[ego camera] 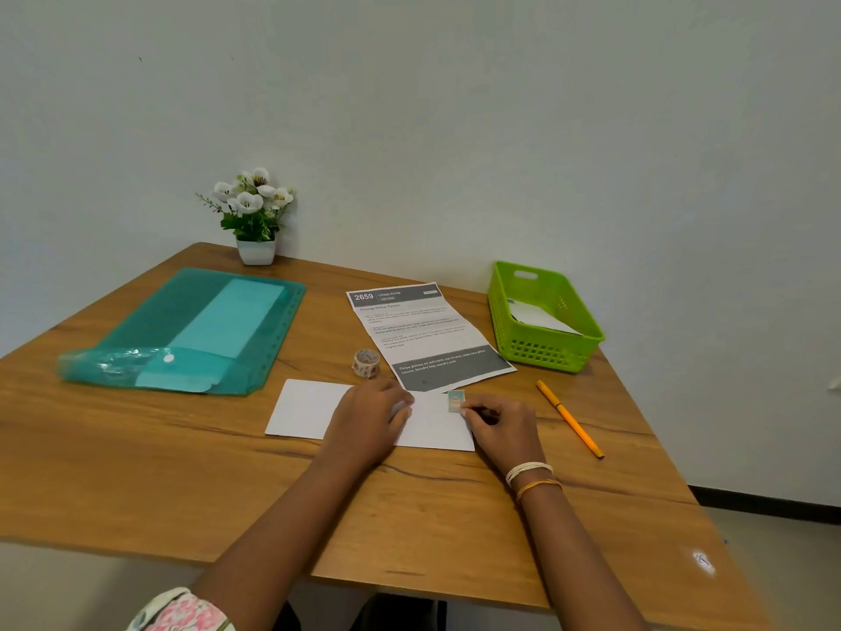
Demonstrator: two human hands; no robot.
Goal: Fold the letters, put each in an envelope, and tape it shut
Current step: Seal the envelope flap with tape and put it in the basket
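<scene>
White envelope flat, letter beyond

Wooden table in a corner, pale walls, dark skirting

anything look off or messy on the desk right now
Mostly tidy. The printed letter lies unfolded and skewed across the table, its near edge overlapping the white envelope. The teal plastic folder has its flap open and crumpled. Nothing looks spilled or torn.
</scene>
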